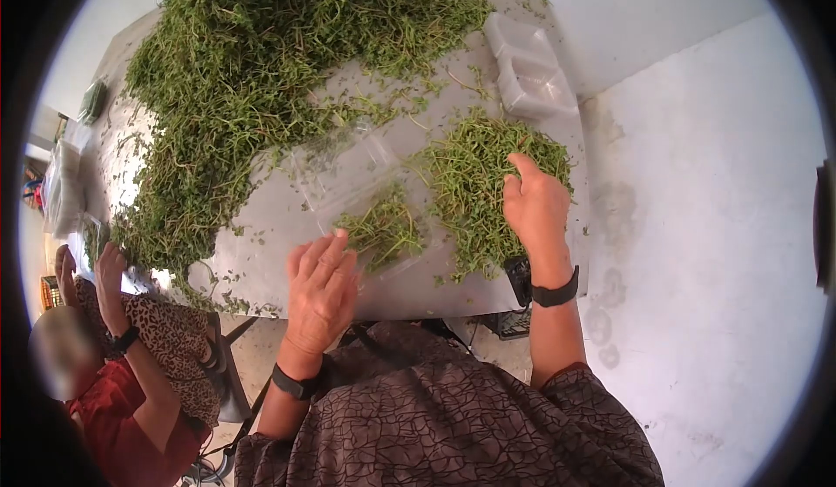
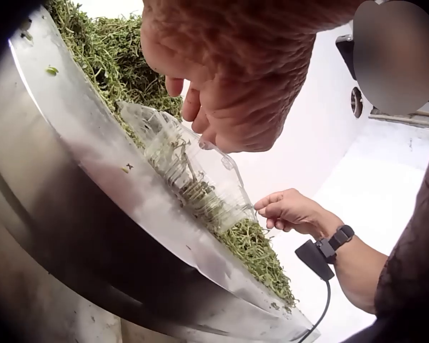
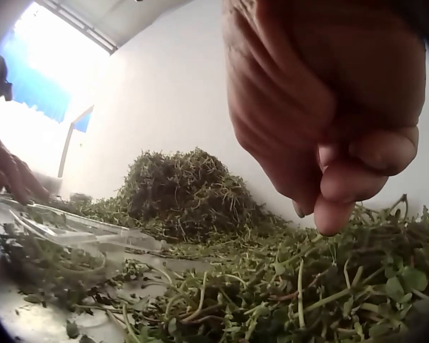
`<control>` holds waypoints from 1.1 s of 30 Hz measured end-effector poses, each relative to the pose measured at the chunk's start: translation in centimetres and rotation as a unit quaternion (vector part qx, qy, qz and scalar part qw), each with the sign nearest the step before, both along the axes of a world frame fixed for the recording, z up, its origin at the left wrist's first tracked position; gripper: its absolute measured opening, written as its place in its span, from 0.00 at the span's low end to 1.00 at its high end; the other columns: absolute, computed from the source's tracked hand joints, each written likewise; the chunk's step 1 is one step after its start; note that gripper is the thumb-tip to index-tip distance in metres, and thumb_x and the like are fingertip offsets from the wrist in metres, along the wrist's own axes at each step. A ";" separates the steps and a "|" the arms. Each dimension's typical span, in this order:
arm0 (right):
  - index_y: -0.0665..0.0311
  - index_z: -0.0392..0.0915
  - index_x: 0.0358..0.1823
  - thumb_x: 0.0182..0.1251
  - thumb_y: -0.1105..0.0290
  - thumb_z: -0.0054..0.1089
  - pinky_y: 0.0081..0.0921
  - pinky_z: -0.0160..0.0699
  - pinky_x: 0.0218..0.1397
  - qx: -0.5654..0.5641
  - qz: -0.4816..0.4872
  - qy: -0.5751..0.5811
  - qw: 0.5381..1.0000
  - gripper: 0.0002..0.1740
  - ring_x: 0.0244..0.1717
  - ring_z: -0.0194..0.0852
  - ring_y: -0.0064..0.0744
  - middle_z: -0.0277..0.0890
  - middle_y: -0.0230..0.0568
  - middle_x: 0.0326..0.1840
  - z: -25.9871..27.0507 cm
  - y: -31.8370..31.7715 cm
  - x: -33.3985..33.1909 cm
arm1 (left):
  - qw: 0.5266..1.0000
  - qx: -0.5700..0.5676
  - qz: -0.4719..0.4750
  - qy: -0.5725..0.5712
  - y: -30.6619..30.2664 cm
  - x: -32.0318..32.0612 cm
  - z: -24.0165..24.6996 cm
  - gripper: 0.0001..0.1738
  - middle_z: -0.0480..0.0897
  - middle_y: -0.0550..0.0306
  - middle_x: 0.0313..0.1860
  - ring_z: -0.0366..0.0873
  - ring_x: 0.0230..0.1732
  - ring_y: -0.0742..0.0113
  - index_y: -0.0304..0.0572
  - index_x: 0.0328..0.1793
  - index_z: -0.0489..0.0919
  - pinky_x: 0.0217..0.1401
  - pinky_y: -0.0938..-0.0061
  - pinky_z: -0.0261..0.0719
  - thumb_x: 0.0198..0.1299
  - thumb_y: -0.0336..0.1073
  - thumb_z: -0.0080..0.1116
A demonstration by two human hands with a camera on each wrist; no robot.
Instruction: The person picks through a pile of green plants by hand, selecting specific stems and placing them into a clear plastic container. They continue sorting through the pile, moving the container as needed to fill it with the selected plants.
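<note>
A clear plastic container lies with its lid (image 1: pixel 344 174) folded back; loose green stems (image 1: pixel 383 226) fill its near half. At that half's left corner is the left hand (image 1: pixel 322 291), fingers loosely bent; whether they touch the rim cannot be told. In the left wrist view, the left hand (image 2: pixel 229 78) hangs over the container (image 2: pixel 200 171). Above a small heap of greens (image 1: pixel 488 191), the right hand (image 1: pixel 538 217) has its index finger and thumb apart, with nothing seen between them. The right wrist view shows the right hand (image 3: pixel 329 128) just above the stems (image 3: pixel 329 286), fingers loosely bent.
A large mound of greens (image 1: pixel 252 60) covers the table's far left. Stacked clear trays (image 1: pixel 531 69) stand at the back right edge, beside a wall (image 1: pixel 697 182). At the lower left sits another person in a red top (image 1: pixel 122 409), hands raised by the table.
</note>
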State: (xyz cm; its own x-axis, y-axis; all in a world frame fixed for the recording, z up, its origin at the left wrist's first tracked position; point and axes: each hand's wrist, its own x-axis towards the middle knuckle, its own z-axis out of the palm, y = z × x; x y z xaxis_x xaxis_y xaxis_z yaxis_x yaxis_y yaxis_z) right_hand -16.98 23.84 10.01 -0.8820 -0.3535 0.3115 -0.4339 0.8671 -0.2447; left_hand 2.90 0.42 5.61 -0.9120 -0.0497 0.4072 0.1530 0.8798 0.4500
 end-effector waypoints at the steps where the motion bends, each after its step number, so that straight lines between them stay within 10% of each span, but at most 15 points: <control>1: 0.64 0.83 0.47 0.58 0.73 0.61 0.41 0.75 0.27 0.000 0.001 0.000 1.000 0.14 0.22 0.79 0.50 0.76 0.49 0.17 -0.6 0.1 -0.4 | 1.000 0.000 -0.007 0.004 0.0 0.1 -0.2 0.22 0.78 0.48 0.62 0.74 0.62 0.48 0.34 0.50 0.79 0.63 0.49 0.70 0.45 0.23 0.66; 10: 0.58 0.83 0.40 0.59 0.69 0.61 0.44 0.77 0.35 0.120 -0.058 -0.058 0.989 0.09 0.29 0.79 0.55 0.79 0.51 0.24 -2.2 0.8 -1.9 | 1.000 0.011 -0.008 0.019 0.1 0.1 -0.2 0.19 0.79 0.47 0.61 0.76 0.59 0.48 0.32 0.47 0.80 0.60 0.52 0.73 0.44 0.20 0.65; 16: 0.63 0.81 0.34 0.57 0.74 0.62 0.37 0.74 0.26 -0.075 -0.063 -0.046 0.994 0.04 0.22 0.80 0.42 0.76 0.46 0.18 -0.4 1.4 -0.7 | 0.999 0.026 -0.007 0.030 0.1 0.2 -0.4 0.19 0.79 0.47 0.60 0.77 0.58 0.48 0.32 0.46 0.80 0.58 0.54 0.75 0.44 0.19 0.64; 21: 0.69 0.82 0.38 0.65 0.76 0.60 0.19 0.66 0.25 -0.352 -0.080 -0.272 0.892 0.05 0.22 0.66 0.13 0.74 0.26 0.21 2.8 -0.5 2.3 | 0.999 0.041 -0.007 0.033 0.0 0.2 -1.2 0.20 0.78 0.49 0.63 0.76 0.60 0.47 0.34 0.48 0.80 0.60 0.53 0.73 0.45 0.20 0.63; 33: 0.66 0.83 0.39 0.62 0.76 0.64 0.18 0.64 0.22 -0.294 0.088 -0.270 0.913 0.05 0.17 0.64 0.15 0.73 0.34 0.17 -0.4 -4.4 6.7 | 0.998 0.052 0.002 0.037 0.0 0.7 -1.3 0.18 0.78 0.50 0.62 0.77 0.58 0.48 0.34 0.48 0.80 0.59 0.53 0.74 0.47 0.20 0.64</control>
